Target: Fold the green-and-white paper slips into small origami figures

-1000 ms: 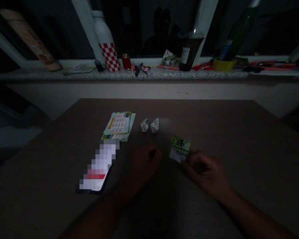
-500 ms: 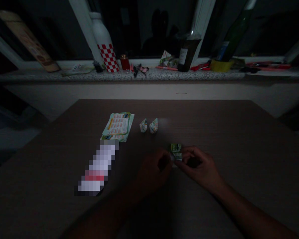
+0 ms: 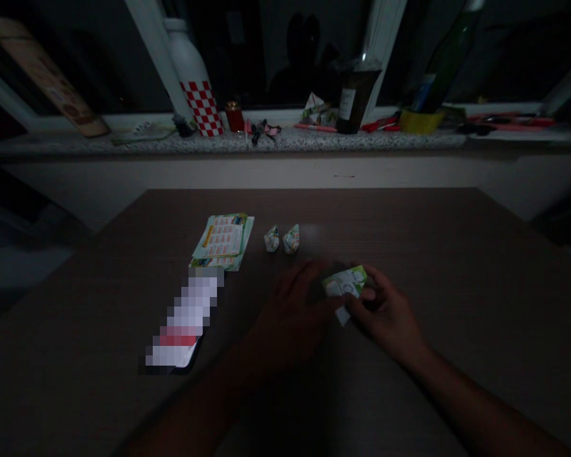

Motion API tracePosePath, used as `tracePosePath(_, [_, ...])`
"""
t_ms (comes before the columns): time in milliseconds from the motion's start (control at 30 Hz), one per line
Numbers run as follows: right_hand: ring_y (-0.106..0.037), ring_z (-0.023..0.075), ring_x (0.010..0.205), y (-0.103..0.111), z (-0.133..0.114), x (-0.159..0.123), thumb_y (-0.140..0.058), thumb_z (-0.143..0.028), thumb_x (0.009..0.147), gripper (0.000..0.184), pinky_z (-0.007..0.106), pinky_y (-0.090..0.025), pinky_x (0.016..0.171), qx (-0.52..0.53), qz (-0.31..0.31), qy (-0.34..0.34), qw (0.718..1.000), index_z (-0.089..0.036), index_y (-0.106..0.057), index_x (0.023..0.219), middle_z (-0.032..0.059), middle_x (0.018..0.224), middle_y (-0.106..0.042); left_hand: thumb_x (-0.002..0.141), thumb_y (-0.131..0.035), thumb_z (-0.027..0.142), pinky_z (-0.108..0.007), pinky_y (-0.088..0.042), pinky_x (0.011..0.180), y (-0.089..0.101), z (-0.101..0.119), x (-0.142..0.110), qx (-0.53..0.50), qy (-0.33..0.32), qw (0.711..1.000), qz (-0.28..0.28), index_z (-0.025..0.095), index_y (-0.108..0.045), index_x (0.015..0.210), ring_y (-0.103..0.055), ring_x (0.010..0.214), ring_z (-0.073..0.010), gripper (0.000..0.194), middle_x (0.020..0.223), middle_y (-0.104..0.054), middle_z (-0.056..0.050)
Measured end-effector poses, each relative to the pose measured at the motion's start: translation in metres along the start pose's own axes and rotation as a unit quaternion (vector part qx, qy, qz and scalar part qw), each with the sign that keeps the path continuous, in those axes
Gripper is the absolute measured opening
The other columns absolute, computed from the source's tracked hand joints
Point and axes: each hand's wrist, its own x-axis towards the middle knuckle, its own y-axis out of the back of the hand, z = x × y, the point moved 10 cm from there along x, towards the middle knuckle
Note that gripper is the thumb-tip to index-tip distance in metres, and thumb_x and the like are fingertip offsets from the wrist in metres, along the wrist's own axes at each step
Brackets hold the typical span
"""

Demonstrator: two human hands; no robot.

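Note:
My right hand (image 3: 391, 312) pinches a small folded piece of printed paper (image 3: 343, 283), white with green edges, between thumb and fingers. One pale corner of the paper points down toward me. Just to its left is my left hand (image 3: 295, 311), its fingers spread and a little blurred. The left thumb reaches to the paper's lower edge; whether it touches I cannot tell. Beyond the hands, two small folded paper pieces (image 3: 282, 239) stand side by side on the table. A stack of printed sheets (image 3: 223, 240) lies to their left.
A phone (image 3: 183, 324) with a blurred-out screen lies on the brown table (image 3: 409, 228), left of my hands. Along the granite sill (image 3: 276, 145) stand a red-checked white bottle (image 3: 197, 89), a dark cup (image 3: 354, 95), a green bottle (image 3: 445, 63) and small items.
The paper has been turned, showing a whiter face, and sits slightly farther right in my right hand. My left hand has gone from a pinch at the paper to spread fingers.

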Motion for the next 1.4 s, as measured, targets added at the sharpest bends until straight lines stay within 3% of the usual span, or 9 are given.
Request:
tracePosePath(133, [-0.055, 0.0125, 0.049, -0.005, 0.000, 0.000, -0.061, -0.024, 0.082, 0.062, 0.023, -0.048, 0.051, -0.040, -0.020, 0.007, 0.999, -0.022, -0.035, 0.138, -0.0053, 0.057, -0.057, 0.086, -0.052, 0.017, -0.046, -0.028, 0.105, -0.014, 0.003, 0.000, 0.027, -0.044, 0.998, -0.042, 0.024, -0.065, 0.100, -0.037, 0.129, -0.0262, 0.021, 0.137, -0.049, -0.008])
tracePosePath(200, [-0.055, 0.0122, 0.047, -0.006, 0.001, 0.000, -0.063, -0.022, 0.080, 0.069, 0.022, -0.048, 0.048, -0.061, -0.026, 0.003, 0.998, -0.024, -0.029, 0.141, -0.0064, 0.056, -0.056, 0.089, -0.050, 0.018, -0.044, -0.029, 0.103, -0.022, 0.001, -0.002, 0.022, -0.061, 0.996, -0.067, 0.024, -0.066, 0.098, -0.042, 0.125, -0.0233, 0.019, 0.131, -0.056, -0.006])
tracePosePath(300, [-0.059, 0.0132, 0.052, -0.005, -0.002, 0.002, -0.064, -0.022, 0.079, 0.076, 0.025, -0.051, 0.052, -0.097, -0.033, 0.007, 0.995, -0.026, -0.024, 0.143, -0.0016, 0.072, -0.065, 0.090, -0.051, 0.021, -0.043, -0.028, 0.104, -0.031, -0.004, -0.006, 0.020, -0.072, 0.992, -0.097, 0.025, -0.066, 0.102, -0.044, 0.125, -0.0229, 0.020, 0.129, -0.058, -0.005])
tracePosePath(433, [-0.066, 0.0202, 0.082, -0.007, -0.018, 0.002, -0.063, -0.021, 0.079, 0.049, 0.035, -0.055, 0.074, -0.204, -0.052, 0.091, 0.973, -0.024, -0.052, 0.126, 0.0081, 0.103, -0.066, 0.090, -0.052, 0.021, -0.042, -0.025, 0.107, -0.037, -0.007, -0.009, 0.009, -0.082, 0.989, -0.126, 0.026, -0.065, 0.106, -0.046, 0.123, -0.0210, 0.021, 0.130, -0.058, -0.002])
tracePosePath(500, [-0.059, 0.0254, 0.106, -0.008, -0.025, 0.002, -0.063, -0.019, 0.079, 0.037, 0.041, -0.050, 0.089, -0.250, -0.051, 0.144, 0.956, -0.022, -0.061, 0.115, 0.0113, 0.120, -0.059, 0.090, -0.052, 0.023, -0.041, -0.026, 0.106, -0.038, -0.006, -0.010, 0.002, -0.083, 0.986, -0.142, 0.027, -0.065, 0.107, -0.047, 0.123, -0.0208, 0.022, 0.130, -0.058, -0.001])
tracePosePath(567, [-0.052, 0.0273, 0.116, -0.010, -0.028, 0.001, -0.062, -0.018, 0.079, 0.031, 0.043, -0.046, 0.095, -0.273, -0.058, 0.180, 0.943, -0.021, -0.064, 0.110, 0.0119, 0.128, -0.054, 0.090, -0.051, 0.024, -0.041, -0.028, 0.105, -0.039, -0.006, -0.009, 0.000, -0.079, 0.984, -0.159, 0.027, -0.065, 0.106, -0.047, 0.123, -0.0213, 0.021, 0.128, -0.060, 0.000])
tracePosePath(767, [-0.059, 0.0220, 0.100, -0.026, -0.025, -0.003, -0.060, -0.015, 0.083, 0.021, 0.039, -0.048, 0.088, -0.272, -0.130, 0.208, 0.930, -0.020, -0.067, 0.102, 0.0079, 0.105, -0.066, 0.090, -0.051, 0.019, -0.036, -0.030, 0.104, -0.033, -0.006, -0.009, -0.022, -0.081, 0.983, -0.164, 0.022, -0.064, 0.109, -0.053, 0.115, -0.0179, 0.023, 0.119, -0.065, -0.001])
tracePosePath(967, [-0.058, 0.0230, 0.103, -0.028, -0.026, -0.004, -0.065, -0.022, 0.080, 0.021, 0.040, -0.046, 0.091, -0.294, -0.127, 0.194, 0.927, -0.021, -0.068, 0.101, 0.0076, 0.108, -0.064, 0.087, -0.053, 0.014, -0.037, -0.031, 0.102, -0.029, -0.013, -0.007, -0.028, -0.043, 0.983, -0.177, 0.020, -0.063, 0.108, -0.056, 0.108, -0.0183, 0.024, 0.112, -0.067, -0.003])
tracePosePath(1400, [-0.056, 0.0248, 0.107, -0.031, -0.022, -0.004, -0.066, -0.024, 0.078, 0.026, 0.043, -0.044, 0.093, -0.307, -0.142, 0.170, 0.926, -0.024, -0.068, 0.104, 0.0079, 0.113, -0.061, 0.091, -0.049, 0.026, -0.034, -0.040, 0.084, -0.036, -0.035, 0.000, -0.035, 0.059, 0.983, -0.169, 0.017, -0.063, 0.094, -0.054, 0.093, -0.0205, 0.017, 0.093, -0.063, -0.005])
